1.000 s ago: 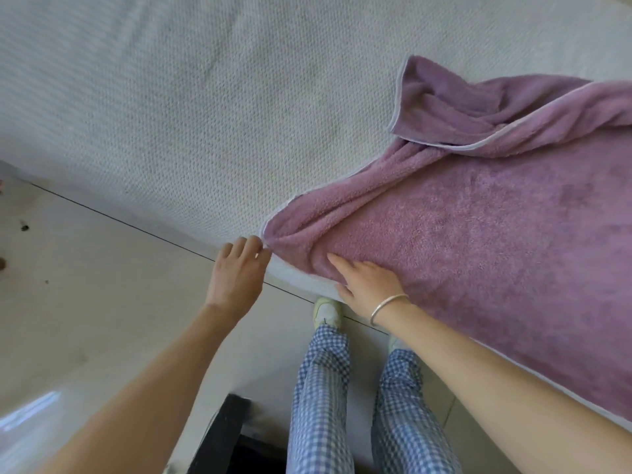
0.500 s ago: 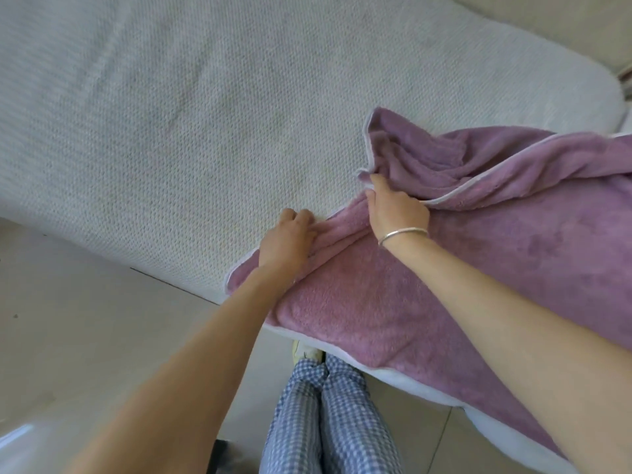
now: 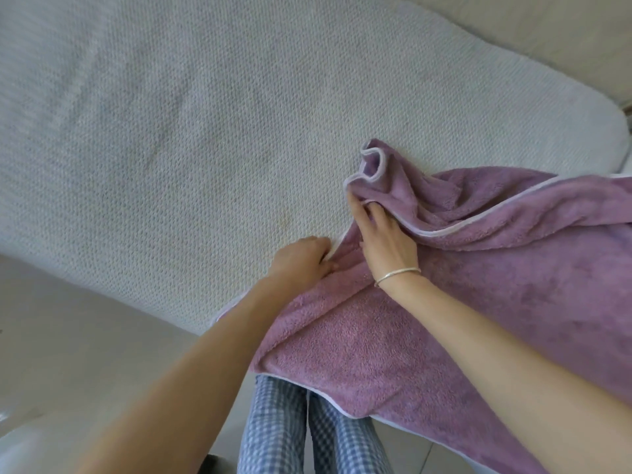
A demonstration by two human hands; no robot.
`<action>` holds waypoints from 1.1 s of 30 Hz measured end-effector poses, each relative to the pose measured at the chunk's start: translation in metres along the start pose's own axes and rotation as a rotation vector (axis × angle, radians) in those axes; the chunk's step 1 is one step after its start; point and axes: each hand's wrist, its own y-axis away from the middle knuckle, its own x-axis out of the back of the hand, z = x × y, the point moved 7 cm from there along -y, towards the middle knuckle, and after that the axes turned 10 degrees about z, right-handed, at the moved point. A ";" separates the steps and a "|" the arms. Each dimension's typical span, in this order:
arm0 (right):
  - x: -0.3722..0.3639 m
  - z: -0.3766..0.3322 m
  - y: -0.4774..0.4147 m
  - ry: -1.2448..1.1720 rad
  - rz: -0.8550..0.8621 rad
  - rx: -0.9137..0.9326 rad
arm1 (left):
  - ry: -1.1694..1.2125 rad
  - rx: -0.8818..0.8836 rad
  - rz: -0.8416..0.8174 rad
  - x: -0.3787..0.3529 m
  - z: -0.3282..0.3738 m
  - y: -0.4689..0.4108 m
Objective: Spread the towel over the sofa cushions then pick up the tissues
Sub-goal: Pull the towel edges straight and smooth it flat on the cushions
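Note:
A purple towel [image 3: 496, 285] with a pale trim lies bunched over the right part of the sofa cushion [image 3: 205, 148], a pale grey woven surface. Its near edge hangs over the cushion's front. My left hand [image 3: 302, 263] pinches the towel's left edge on the cushion. My right hand [image 3: 386, 237], with a silver bracelet at the wrist, grips a folded-over corner of the towel a little farther back. No tissues are in view.
Pale floor tiles [image 3: 68, 354] run along the cushion's front edge at lower left. My legs in blue checked trousers [image 3: 290, 432] stand against the sofa front. A beige backrest [image 3: 547, 35] rises at the upper right.
Both hands have moved away from the cushion's front edge and farther onto the cushion. My right hand went from lying flat on the towel to gripping its folded corner.

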 end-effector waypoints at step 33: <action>0.025 0.088 -0.014 0.019 -0.046 -0.291 | 0.171 0.305 0.368 0.054 0.038 -0.076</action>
